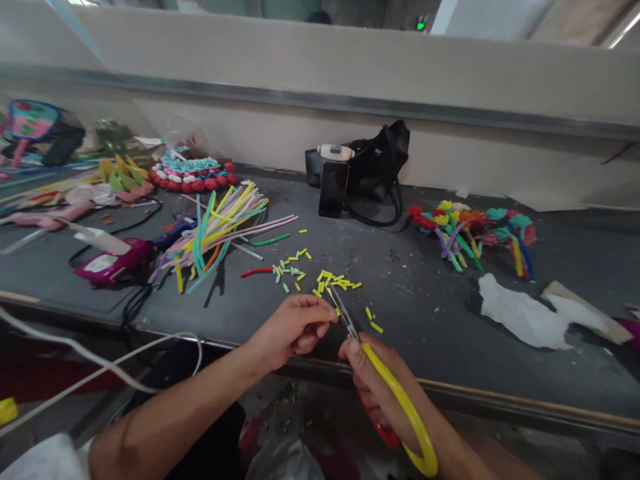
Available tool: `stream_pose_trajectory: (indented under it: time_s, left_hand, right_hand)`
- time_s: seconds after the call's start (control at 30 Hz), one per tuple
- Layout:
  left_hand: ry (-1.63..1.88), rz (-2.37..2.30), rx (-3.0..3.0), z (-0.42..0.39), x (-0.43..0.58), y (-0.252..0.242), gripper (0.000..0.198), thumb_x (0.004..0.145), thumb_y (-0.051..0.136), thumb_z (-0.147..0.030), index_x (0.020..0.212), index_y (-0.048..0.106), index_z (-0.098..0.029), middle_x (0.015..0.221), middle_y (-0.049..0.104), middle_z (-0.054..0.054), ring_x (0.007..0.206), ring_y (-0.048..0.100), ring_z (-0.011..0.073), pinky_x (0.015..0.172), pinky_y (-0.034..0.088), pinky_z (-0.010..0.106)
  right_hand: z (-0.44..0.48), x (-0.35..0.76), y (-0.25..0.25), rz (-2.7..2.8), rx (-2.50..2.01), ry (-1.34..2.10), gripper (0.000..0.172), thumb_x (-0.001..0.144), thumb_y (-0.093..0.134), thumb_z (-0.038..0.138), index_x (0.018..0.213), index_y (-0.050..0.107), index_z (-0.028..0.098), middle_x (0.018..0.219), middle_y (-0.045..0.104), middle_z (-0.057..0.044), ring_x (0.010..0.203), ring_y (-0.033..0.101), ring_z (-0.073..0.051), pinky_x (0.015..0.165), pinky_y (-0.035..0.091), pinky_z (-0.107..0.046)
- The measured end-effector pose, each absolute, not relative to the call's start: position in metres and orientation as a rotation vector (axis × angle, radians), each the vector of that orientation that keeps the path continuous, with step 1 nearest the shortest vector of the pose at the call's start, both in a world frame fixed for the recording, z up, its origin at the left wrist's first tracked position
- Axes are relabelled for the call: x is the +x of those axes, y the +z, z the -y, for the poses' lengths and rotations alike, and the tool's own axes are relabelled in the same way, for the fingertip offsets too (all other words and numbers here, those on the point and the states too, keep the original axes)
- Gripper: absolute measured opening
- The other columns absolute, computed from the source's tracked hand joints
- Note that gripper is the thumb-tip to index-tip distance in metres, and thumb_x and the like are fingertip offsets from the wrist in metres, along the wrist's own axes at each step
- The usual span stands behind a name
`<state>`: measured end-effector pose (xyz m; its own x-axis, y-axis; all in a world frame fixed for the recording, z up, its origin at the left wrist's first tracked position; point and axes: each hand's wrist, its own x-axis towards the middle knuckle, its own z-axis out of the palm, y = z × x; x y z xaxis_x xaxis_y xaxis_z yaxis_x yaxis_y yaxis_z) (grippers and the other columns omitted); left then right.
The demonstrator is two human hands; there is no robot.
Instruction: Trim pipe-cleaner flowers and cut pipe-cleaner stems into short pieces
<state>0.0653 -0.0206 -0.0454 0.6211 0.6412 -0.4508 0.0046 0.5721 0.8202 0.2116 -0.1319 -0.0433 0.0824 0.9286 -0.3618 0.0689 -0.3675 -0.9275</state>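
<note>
My right hand [377, 393] grips a pair of scissors [405, 403] with one yellow and one red handle, its blades angled forward and slightly left. Beside the blades, my left hand [297, 325] has thumb and index finger pinched together. A bit of yellow shows at those fingertips, too small to make out. Short yellow cut pieces [343, 283] lie on the table just beyond the blade tips. Mint-green pieces [287, 271] and a red fuzzy stem [256, 272] lie farther left.
A bundle of coloured pipe cleaners [220, 227] and a purple device [115, 260] lie left on the dark table [400, 293]. A black bag [375, 163] and phone [333, 189] stand behind. Fuzzy flowers [470, 230] and crumpled white paper [520, 313] lie right. White cables [100, 360] hang front left.
</note>
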Motion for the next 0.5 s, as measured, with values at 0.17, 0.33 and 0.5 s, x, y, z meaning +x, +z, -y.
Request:
stream_pose_trajectory:
  time_s: [0.17,0.33,0.5]
  left_hand:
    - [0.409,-0.798,0.911,0.022,0.06,-0.042,0.021,0.073,0.069,-0.031,0.073,0.057,-0.014,0.055,0.059,-0.003,0.03,0.039,0.0026,0.03,0.025,0.015]
    - [0.42,-0.754,0.922,0.026,0.054,-0.04,0.019,0.075,0.068,-0.029,0.076,0.055,-0.015,0.057,0.063,-0.002,0.03,0.045,0.0043,0.03,0.029,0.015]
    - [0.423,-0.692,0.951,0.03,0.05,-0.041,0.018,0.079,0.067,-0.029,0.078,0.057,-0.015,0.058,0.064,-0.002,0.03,0.046,0.0042,0.03,0.033,0.014]
  right_hand:
    - [0.127,0.216,-0.038,0.972,-1.567,1.488,0.054,0.08,0.05,0.075,0.087,0.05,0.021,0.057,0.033,0.01,0.04,0.027,-0.005,0.032,0.024,-0.014]
    - [0.119,0.22,-0.031,0.957,-1.488,1.442,0.047,0.082,0.057,0.066,0.093,0.05,0.021,0.053,0.042,0.011,0.035,0.036,-0.005,0.032,0.033,-0.016]
    - [0.109,0.218,-0.028,0.908,-1.445,1.342,0.053,0.075,0.07,0.053,0.111,0.05,0.019,0.056,0.055,0.008,0.038,0.047,-0.007,0.037,0.04,-0.017]
